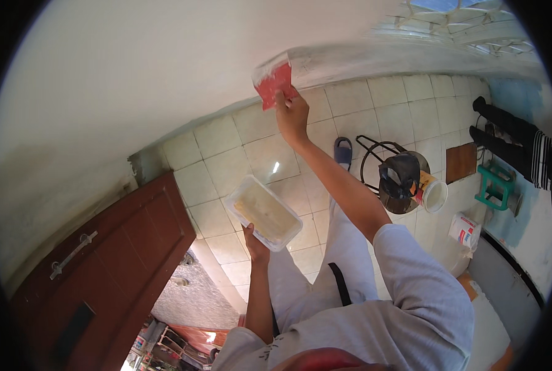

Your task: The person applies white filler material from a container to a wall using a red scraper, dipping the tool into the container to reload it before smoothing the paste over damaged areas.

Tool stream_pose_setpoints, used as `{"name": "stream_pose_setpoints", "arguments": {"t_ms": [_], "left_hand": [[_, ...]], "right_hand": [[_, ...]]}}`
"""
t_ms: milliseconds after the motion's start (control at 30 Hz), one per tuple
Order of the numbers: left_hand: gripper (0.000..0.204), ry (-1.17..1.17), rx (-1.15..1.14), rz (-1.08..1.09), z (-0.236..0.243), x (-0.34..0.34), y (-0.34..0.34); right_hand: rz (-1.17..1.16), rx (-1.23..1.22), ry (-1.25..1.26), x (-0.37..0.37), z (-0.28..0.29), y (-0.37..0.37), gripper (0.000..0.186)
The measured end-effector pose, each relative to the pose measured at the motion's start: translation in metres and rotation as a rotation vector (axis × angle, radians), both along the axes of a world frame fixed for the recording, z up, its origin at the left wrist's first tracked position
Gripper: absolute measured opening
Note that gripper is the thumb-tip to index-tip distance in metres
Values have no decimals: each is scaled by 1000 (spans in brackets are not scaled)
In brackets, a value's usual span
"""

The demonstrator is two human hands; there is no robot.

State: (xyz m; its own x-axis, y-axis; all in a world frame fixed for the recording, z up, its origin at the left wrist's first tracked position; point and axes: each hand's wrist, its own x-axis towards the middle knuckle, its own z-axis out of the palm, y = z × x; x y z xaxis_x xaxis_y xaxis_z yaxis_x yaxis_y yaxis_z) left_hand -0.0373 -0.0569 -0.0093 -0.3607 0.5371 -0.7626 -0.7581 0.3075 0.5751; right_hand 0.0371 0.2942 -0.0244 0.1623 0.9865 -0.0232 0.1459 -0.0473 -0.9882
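Note:
My right hand [292, 117] is stretched up and forward, its fingers closed round a red putty spreader [275, 85]. Whitish paste coats the spreader's far edge, which lies at the pale wall [165, 55] low down near the floor; whether it presses on the wall I cannot tell. Lower and to the left, my left hand [257, 246] grips a translucent rectangular plastic tub [231, 201] by its near side. Smooth off-white paste [267, 213] covers the inside of the tub. Part of the left hand's fingers is hidden beneath the tub.
A brown door [115, 260] stands at the left. On the tiled floor [220, 154] to the right is a round stool [399, 201] bearing a black plastic bag [401, 176] and a white bucket [435, 196]. Beyond are a green stool [494, 187] and another person's dark-clad legs [505, 127].

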Motion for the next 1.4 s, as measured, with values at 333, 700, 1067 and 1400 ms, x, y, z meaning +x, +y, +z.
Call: {"name": "stream_pose_setpoints", "arguments": {"t_ms": [333, 700, 1067, 1400], "left_hand": [[73, -44, -93, -19, 0, 12, -2], [71, 41, -51, -57, -2, -12, -10], [88, 119, 173, -126, 66, -2, 75], [90, 437, 442, -302, 205, -12, 116]], "right_hand": [[-502, -654, 271, 91, -237, 100, 32], [-223, -307, 595, 2, 18, 5, 20], [92, -352, 960, 114, 159, -55, 14], [359, -40, 518, 128, 326, -87, 31]]}}
